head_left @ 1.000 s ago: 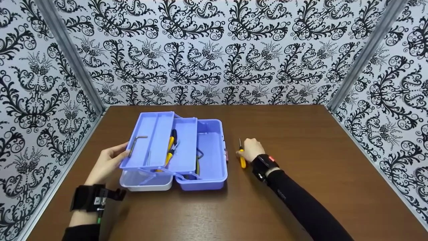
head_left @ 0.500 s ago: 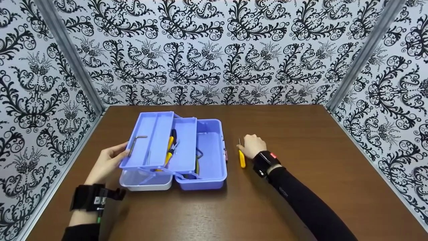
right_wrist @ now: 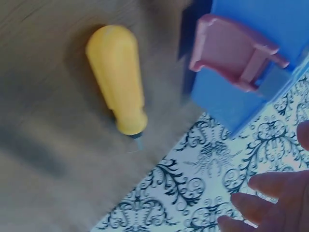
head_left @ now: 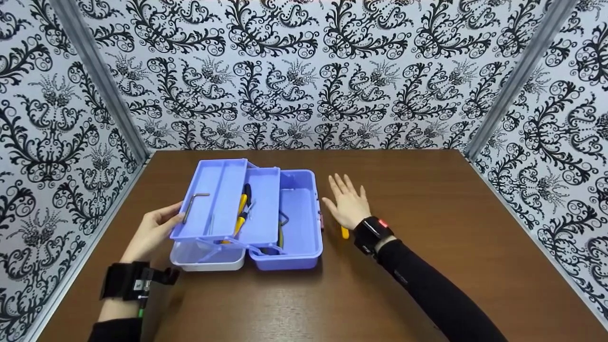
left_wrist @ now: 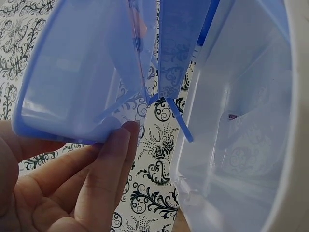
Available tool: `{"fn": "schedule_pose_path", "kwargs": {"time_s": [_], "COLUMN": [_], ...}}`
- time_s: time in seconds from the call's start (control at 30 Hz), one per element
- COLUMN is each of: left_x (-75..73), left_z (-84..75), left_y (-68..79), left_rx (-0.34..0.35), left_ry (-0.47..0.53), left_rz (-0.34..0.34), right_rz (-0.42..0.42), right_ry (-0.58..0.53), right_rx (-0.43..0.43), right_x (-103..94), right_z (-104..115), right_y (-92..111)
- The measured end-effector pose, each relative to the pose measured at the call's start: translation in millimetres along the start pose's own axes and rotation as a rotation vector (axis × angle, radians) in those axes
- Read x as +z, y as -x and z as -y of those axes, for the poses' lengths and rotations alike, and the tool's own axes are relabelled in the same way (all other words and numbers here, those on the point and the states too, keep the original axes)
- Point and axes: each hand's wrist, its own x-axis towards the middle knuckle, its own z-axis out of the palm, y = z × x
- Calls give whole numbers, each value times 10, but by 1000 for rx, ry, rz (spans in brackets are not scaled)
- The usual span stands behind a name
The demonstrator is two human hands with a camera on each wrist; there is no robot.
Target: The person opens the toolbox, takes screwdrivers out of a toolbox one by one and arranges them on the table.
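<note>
A blue plastic toolbox (head_left: pixel 299 223) stands on the table with its stepped trays spread to the left. My left hand (head_left: pixel 154 230) pinches the outer edge of the upper tray (head_left: pixel 228 178); in the left wrist view its fingers (left_wrist: pixel 104 179) lie at the tray's underside. To the right of the toolbox my right hand (head_left: pixel 350 206) is spread flat, holding nothing. A screwdriver with a yellow handle (right_wrist: pixel 116 72) lies on the table below that hand; in the head view only the handle's end shows, the rest hidden by the hand.
A hex key (head_left: pixel 190 206) lies in the upper tray. Yellow-and-black-handled tools (head_left: pixel 242 218) sit in the lower tray. The toolbox's whitish lid (head_left: pixel 209 266) is folded out beneath the trays. A reddish latch (right_wrist: pixel 231 50) is on the box's right side. Patterned walls enclose the table.
My right hand has let go of the screwdriver, and its fingers have gone from curled to spread out above it. My left hand and the toolbox have stayed put.
</note>
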Motion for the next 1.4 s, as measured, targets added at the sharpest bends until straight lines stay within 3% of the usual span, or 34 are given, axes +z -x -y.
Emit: {"fn": "schedule_pose_path", "kwargs": {"time_s": [0.17, 0.3, 0.5, 0.87, 1.0, 1.4], "left_x": [3, 5, 9, 2, -1, -11], "left_z": [13, 18, 24, 23, 8, 29], "left_y": [0, -3, 1, 2, 2, -9], "left_rx": [-2, 9, 17, -10, -13, -9], "left_ry": [-2, 21, 41, 33, 28, 24], "left_rz": [2, 5, 2, 12, 9, 15], "right_rz": [-33, -7, 72, 250, 301, 326], "right_ry": [7, 19, 52, 1, 31, 122], "right_rx": [-109, -183, -318, -611, -657, -702], "right_x": [-12, -24, -66, -103, -42, 150], "right_z": [139, 283, 562, 1076, 1197, 1335], "right_y": [16, 22, 29, 91, 73, -53]}}
